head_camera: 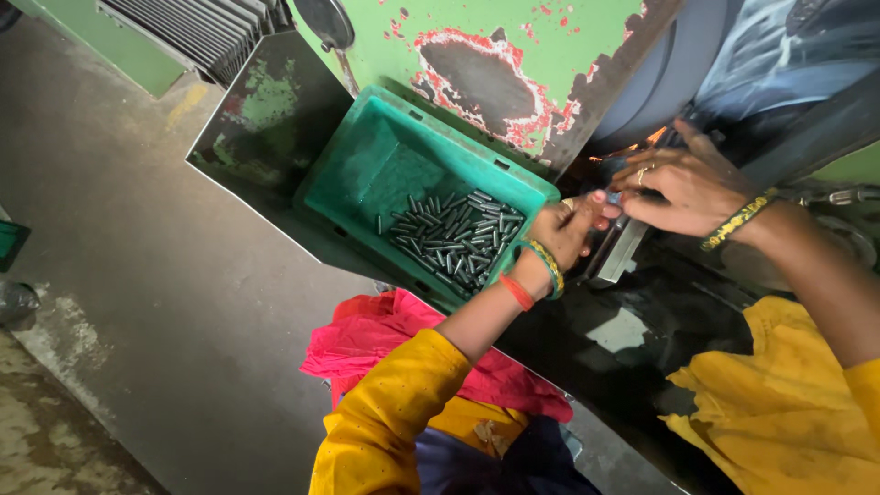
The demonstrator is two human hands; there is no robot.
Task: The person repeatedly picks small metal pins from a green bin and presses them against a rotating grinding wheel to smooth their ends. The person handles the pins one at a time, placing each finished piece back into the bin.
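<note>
We recorded the left hand raised just past the right-hand end of the green plastic bin, fingers curled together around something small; we could not tell from the view what it was. The right hand lay immediately beside it, fingertips meeting those of the left hand, fingers pinched over a small dark piece that was too hidden to name. Both hands hovered above a short metal rail that slanted down toward us at the machine's opening.

The bin sat tilted on a dark steel chute plate, against the green machine body with its flaking paint and red primer patches. A loose heap of small grey metal pins filled the bin's lower right corner, near the left wrist; the bin's upper left portion showed bare plastic.

We noted bangles on both wrists, a ring on the right hand, and yellow sleeves. A pink cloth lay below the bin's near edge. The concrete floor stretched to the left. A grey ribbed rack showed at the top left corner
</note>
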